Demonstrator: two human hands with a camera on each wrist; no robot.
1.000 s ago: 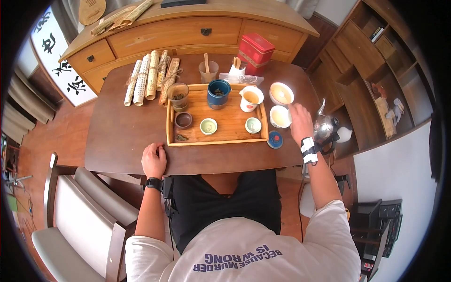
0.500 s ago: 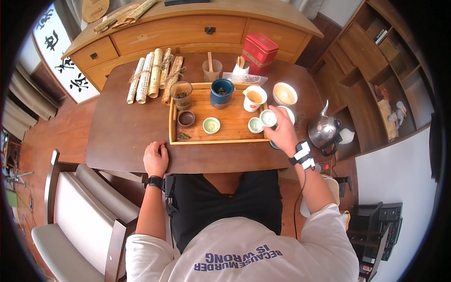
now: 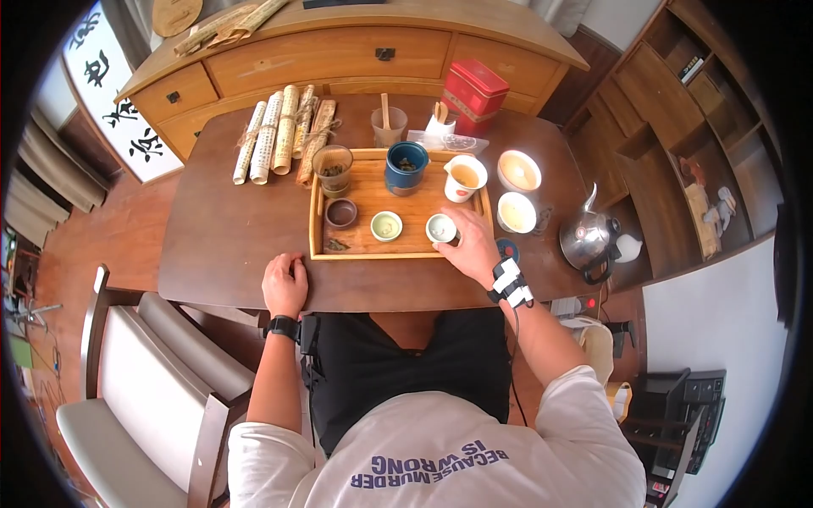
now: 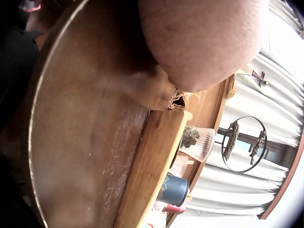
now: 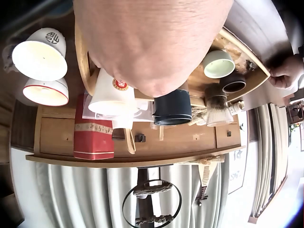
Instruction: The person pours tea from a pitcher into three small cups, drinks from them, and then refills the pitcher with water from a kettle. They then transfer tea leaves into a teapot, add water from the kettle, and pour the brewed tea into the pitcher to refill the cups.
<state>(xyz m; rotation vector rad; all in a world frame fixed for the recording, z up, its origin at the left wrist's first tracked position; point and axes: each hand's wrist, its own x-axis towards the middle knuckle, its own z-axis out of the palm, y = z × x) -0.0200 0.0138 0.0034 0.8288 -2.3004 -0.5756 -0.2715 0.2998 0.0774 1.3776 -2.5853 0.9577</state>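
My right hand (image 3: 472, 244) pinches a small pale teacup (image 3: 440, 228) between thumb and fingers, low over the front right of the wooden tray (image 3: 373, 256). In the right wrist view the hand hides that cup. On the tray to its left stands a pale green teacup (image 3: 386, 226), then a dark brown cup (image 3: 341, 213). Behind them are a glass with tea leaves (image 3: 333, 172), a blue pot (image 3: 406, 168) and a white pitcher of amber tea (image 3: 465, 178). My left hand (image 3: 285, 284) rests on the table near its front edge, holding nothing, fingers loosely curled.
Right of the tray sit two white bowls (image 3: 517, 212), a blue lid (image 3: 507, 250) and a steel kettle (image 3: 587, 241). A red tin (image 3: 474, 95), a white tool holder (image 3: 439, 131) and a frosted cup (image 3: 389, 134) stand behind it. Rolled scrolls (image 3: 285, 131) lie at back left.
My right hand has moved left from beside the white bowl to over the tray, bringing a small teacup along. The pale green cup at the tray's right is now hidden by the hand. My left hand stays put.
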